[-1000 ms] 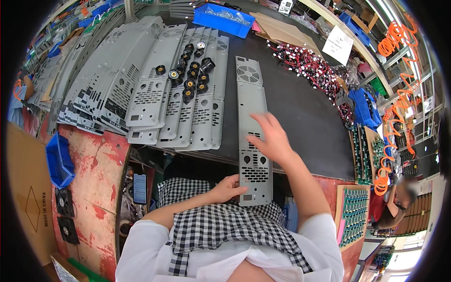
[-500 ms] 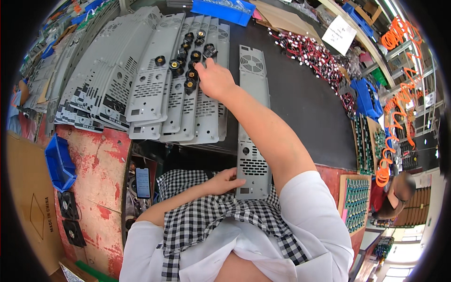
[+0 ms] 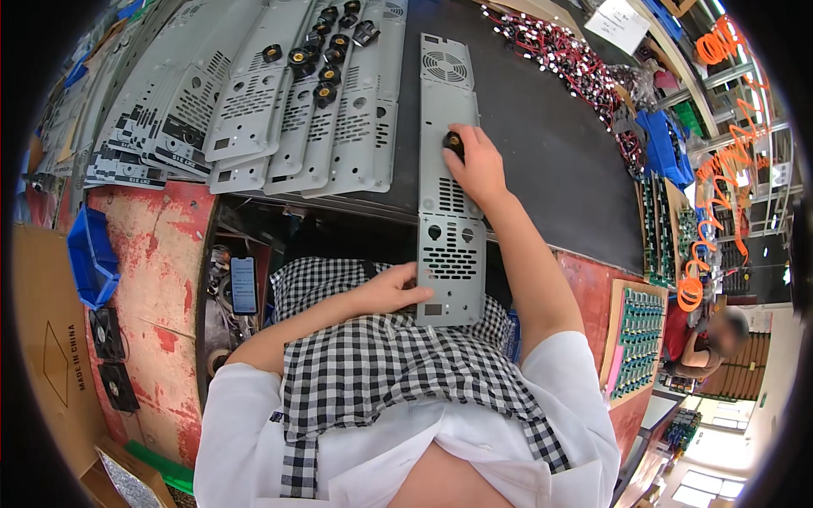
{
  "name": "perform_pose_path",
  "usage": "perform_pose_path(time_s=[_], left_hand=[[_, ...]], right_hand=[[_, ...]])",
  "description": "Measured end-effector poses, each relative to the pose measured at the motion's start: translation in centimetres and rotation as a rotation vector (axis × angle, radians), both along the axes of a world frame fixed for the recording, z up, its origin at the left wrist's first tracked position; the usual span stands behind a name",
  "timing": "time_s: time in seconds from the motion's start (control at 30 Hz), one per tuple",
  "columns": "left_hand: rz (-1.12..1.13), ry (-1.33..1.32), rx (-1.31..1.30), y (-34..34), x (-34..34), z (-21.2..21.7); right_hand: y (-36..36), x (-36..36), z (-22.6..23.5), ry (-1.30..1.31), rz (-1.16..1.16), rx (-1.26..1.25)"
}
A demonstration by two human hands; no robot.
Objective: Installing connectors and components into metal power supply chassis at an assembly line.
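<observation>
A long grey sheet-metal panel [image 3: 433,161] with a round fan grille, slots and holes lies lengthwise before me, its near end overhanging the table edge. My left hand [image 3: 395,289] grips its near left edge, thumb on top and some fingers hidden underneath. Above the panel's middle, my right hand [image 3: 480,169] pinches a black round part [image 3: 454,142] with a brass-coloured centre. Whether that part touches the panel I cannot tell. Several similar black parts [image 3: 301,63] lie on overlapping grey panels [image 3: 366,140] to the left.
More stacked panels [image 3: 174,93] spread at far left. Red-and-black wires with white plugs [image 3: 563,63] heap at the back right, near a blue bin [image 3: 665,148]. Green circuit boards [image 3: 639,343] stand at the right. A phone [image 3: 243,285] rests below the table edge.
My right hand has moved from the pile of black parts to the panel, carrying one of them. The left hand stays at the panel's near edge. The view has shifted slightly.
</observation>
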State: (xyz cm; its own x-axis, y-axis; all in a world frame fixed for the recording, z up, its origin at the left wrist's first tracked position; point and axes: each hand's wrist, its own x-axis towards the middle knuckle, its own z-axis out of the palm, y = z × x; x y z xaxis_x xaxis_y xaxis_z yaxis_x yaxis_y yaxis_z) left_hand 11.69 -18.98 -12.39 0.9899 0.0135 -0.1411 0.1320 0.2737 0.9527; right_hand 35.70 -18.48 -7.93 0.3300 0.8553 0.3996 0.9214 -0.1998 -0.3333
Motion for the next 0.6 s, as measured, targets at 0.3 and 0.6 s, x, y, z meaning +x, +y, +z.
perform_pose_path(time_s=[0.3, 0.6], left_hand=[[0.677, -0.076, 0.135, 2.0, 0.9, 2.7], [0.799, -0.378, 0.816, 1.1, 3.5, 6.8]], right_hand=[[-3.6, -1.4, -0.5, 0.105, -0.066, 0.077], [-7.5, -7.3, 3.1, 0.725, -0.023, 0.136]])
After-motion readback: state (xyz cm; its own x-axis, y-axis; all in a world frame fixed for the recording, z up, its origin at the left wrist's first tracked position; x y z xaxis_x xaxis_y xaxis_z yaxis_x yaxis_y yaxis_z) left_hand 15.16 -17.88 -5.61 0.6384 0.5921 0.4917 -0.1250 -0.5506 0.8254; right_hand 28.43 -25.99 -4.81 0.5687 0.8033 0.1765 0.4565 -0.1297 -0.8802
